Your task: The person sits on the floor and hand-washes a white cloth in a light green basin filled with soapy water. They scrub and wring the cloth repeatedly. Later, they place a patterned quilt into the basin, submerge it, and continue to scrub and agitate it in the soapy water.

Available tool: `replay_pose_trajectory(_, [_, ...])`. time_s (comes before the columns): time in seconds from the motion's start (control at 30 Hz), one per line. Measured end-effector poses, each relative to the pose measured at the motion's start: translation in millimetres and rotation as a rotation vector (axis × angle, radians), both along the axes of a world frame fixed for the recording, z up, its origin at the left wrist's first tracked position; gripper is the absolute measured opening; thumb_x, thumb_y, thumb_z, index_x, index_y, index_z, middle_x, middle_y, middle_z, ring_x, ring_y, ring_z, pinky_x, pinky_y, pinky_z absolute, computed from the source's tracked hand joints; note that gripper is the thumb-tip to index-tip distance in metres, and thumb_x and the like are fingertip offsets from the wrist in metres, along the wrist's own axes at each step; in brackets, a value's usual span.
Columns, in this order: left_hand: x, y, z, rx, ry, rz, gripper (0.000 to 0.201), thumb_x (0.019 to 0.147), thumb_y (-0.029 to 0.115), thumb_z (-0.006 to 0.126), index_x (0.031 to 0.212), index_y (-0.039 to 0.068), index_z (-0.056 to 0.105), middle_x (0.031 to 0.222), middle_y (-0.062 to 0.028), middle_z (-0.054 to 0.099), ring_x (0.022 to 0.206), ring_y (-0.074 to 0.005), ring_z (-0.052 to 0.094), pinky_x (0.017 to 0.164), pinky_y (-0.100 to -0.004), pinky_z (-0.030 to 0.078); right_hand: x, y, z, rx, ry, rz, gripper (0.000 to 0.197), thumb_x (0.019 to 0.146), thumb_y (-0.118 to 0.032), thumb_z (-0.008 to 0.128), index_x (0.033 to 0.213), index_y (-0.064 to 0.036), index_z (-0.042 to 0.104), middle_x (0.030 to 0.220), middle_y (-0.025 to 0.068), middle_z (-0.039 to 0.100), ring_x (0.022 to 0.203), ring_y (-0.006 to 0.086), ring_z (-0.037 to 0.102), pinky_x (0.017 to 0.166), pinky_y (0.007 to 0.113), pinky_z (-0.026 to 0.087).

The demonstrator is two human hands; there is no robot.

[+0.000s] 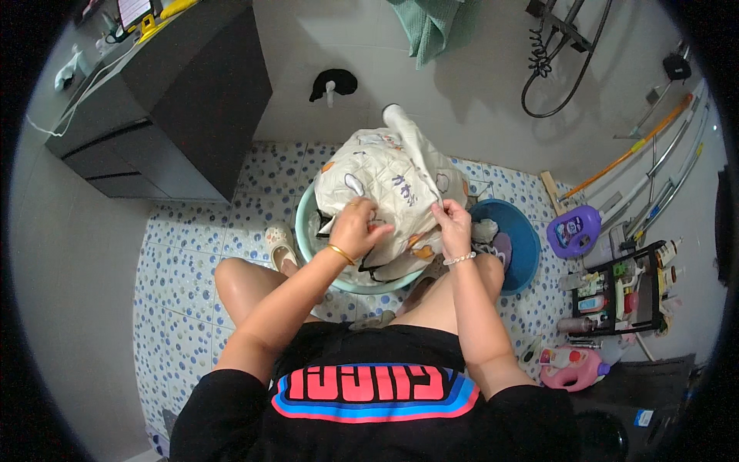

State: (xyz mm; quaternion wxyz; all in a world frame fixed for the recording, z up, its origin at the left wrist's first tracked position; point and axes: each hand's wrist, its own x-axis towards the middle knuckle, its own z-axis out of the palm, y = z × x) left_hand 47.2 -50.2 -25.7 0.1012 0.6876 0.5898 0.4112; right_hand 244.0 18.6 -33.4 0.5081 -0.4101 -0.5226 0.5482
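A bulky cream quilted cloth with small printed pictures is heaped in a pale green basin between my knees. One folded end of it sticks up toward the wall. My right hand, with a beaded bracelet at the wrist, pinches a raised edge of the cloth between thumb and fingers. On the near left part of the heap lies my left hand, a gold bangle on its wrist. Its thumb stands apart from the bent fingers, and I see nothing gripped in it.
Right of the basin stands a blue bucket with shoes inside. Beyond it are a purple bottle, a black rack of bottles and a pink jug. Poles lean on the right wall. A dark cabinet stands far left.
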Motion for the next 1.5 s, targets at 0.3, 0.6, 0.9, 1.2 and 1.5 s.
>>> replay_pose_trajectory(0.3, [21.8,8.7,-17.5,0.12,0.181,-0.071,0.047,0.067,0.045,0.062,0.093,0.006,0.055,0.087,-0.0127,0.056,0.093,-0.0322,0.049,0.088,-0.0449,0.032,-22.6,-21.9,33.6,-0.274,0.682,0.183,0.005,0.083,-0.009,0.052,0.081,-0.0054,0.049,0.08,0.0014,0.054,0.077,0.0094,0.049,0.073,0.022,0.039])
replay_pose_trajectory(0.6, [-18.9,-17.2,-2.4,-0.027,0.317,0.036,0.031,0.071,0.033,0.062,0.06,0.007,0.049,0.055,-0.0078,0.054,0.059,-0.0264,0.054,0.066,-0.0382,0.039,16.3,4.5,8.2,0.028,0.17,-0.123,0.017,0.071,0.001,0.063,0.072,-0.005,0.047,0.067,-0.0028,0.046,0.06,0.0048,0.04,0.058,0.018,0.035])
replay_pose_trajectory(0.9, [-13.5,-20.2,-2.2,-0.628,0.811,0.021,0.062,0.079,0.05,0.044,0.124,0.007,0.039,0.065,-0.0099,0.061,0.056,-0.026,0.059,0.058,-0.0397,0.042,-26.1,-0.2,38.0,1.077,-1.398,0.624,0.074,0.066,-0.055,0.058,0.13,-0.0301,0.029,0.139,0.0099,0.015,0.127,0.0293,0.014,0.099,0.051,0.012])
replay_pose_trajectory(1.2, [-15.4,7.4,-64.9,-0.684,1.203,-0.191,0.076,0.071,0.067,0.039,0.133,0.026,0.022,0.142,-0.0092,0.004,0.13,-0.031,-0.004,0.095,-0.0605,-0.008,-37.4,9.1,-45.1,0.847,-1.785,1.005,0.066,0.077,-0.059,0.039,0.133,-0.0283,0.023,0.142,0.0091,0.006,0.13,0.0266,0.002,0.099,0.053,0.0])
replay_pose_trajectory(1.5, [-25.5,25.1,-113.1,-0.862,0.956,-0.262,0.085,0.067,0.072,0.036,0.135,0.026,0.014,0.14,-0.0167,-0.005,0.129,-0.034,-0.007,0.088,-0.0659,-0.011,-56.8,21.9,-68.3,0.735,-1.901,1.158,0.067,0.08,-0.058,0.031,0.135,-0.0207,0.019,0.141,0.0122,0.002,0.131,0.0263,-0.002,0.101,0.049,-0.003])
